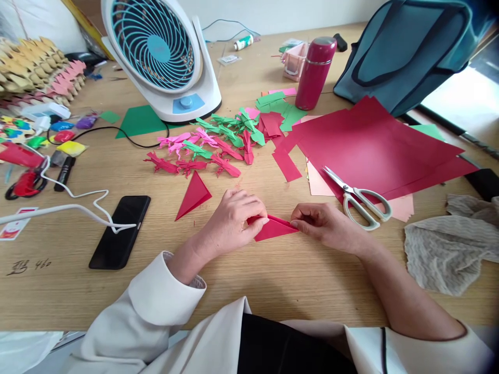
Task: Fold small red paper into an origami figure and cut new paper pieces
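Observation:
A partly folded piece of red paper (273, 230) lies between my two hands near the table's front. My left hand (237, 218) pinches its left end between thumb and fingers. At the right tip of the paper, my right hand (322, 224) grips the point with thumb and index finger. Another folded red paper triangle (194, 196) rests on the table beyond my left hand. Farther back lie several small folded paper figures (210, 150) in green, pink and red. To the right of my right hand, scissors (356, 197) lie partly on large red paper sheets (382, 145).
A white fan (163, 57) stands at the back, left of a red thermos (315, 72) and a blue bag (405, 57). On the left lies a phone (120, 231) with a white cable. A crumpled grey cloth (448, 249) is at the right.

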Tool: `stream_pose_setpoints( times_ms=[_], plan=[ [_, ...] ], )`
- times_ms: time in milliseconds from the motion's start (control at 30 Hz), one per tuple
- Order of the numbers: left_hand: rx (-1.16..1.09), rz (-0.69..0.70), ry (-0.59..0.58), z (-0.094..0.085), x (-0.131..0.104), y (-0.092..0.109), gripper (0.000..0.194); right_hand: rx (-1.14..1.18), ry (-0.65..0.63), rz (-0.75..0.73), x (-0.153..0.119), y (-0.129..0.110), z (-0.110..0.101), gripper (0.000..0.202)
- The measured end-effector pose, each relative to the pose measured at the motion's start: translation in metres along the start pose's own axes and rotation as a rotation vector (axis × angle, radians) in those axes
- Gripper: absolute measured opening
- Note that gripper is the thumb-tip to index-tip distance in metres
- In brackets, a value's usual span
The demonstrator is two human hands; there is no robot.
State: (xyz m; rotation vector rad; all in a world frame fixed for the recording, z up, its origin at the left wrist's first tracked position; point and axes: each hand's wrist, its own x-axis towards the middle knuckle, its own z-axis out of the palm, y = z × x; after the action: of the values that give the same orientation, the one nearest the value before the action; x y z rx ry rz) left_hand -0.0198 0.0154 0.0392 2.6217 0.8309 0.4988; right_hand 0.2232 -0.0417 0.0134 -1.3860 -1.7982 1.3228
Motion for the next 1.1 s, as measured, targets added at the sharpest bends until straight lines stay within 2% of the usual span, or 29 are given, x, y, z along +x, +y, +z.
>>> stream_pose_setpoints(
  times_ms=[200,367,567,733,1100],
  plan=[
    [-0.089,-0.043,0.071,0.005,0.000,-0.004,0.012,0.067,-0.014,-0.008,0.001,0.002,-0.001,0.027],
    [-0.151,-0.076,0.117,0.008,0.000,-0.006,0.013,0.190,0.051,0.016,0.002,0.003,-0.001,0.026],
    [-0.218,-0.150,0.185,0.013,0.000,-0.006,0.017,0.294,0.050,0.013,0.003,0.011,0.001,0.035],
    [-0.247,-0.143,0.240,0.017,-0.001,-0.003,0.017,0.264,0.113,0.003,0.006,0.015,0.004,0.031],
    [-0.242,-0.111,0.317,0.021,-0.003,0.002,0.015,0.414,0.223,-0.012,0.008,0.009,0.008,0.029]
  ],
)
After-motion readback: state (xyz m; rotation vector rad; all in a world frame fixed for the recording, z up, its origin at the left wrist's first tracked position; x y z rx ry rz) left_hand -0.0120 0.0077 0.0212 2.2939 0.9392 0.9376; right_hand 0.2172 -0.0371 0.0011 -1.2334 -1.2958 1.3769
